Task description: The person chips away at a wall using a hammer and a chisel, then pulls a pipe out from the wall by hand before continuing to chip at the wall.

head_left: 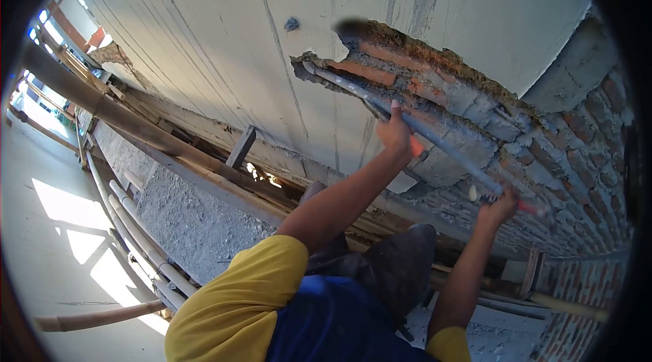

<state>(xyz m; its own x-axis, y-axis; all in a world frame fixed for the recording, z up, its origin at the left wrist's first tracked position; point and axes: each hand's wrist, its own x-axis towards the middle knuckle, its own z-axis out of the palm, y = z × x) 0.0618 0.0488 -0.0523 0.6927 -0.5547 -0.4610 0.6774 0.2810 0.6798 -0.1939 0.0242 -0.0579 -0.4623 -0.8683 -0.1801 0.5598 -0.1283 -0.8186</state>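
A long grey pipe (441,143) slants along a broken strip of wall where brick (370,71) shows through the plaster. My left hand (395,132) is closed against the pipe, around a tool (418,147) with an orange part below the hand; a dark, thin piece shows above it. Lower right, my right hand (500,206) is closed beside the pipe's lower end, on a tool (531,208) with a red part. That tool is blurred by motion, and its exact shape cannot be made out. A round, pale end (473,193) sticks out left of this hand.
Pale plastered wall (224,36) fills the top, with bare brickwork (577,151) at right. Bamboo poles (136,121) and a dusty plank (190,216) lie at left. A wooden piece (241,148) juts up near the wall base. My knees are below my arms.
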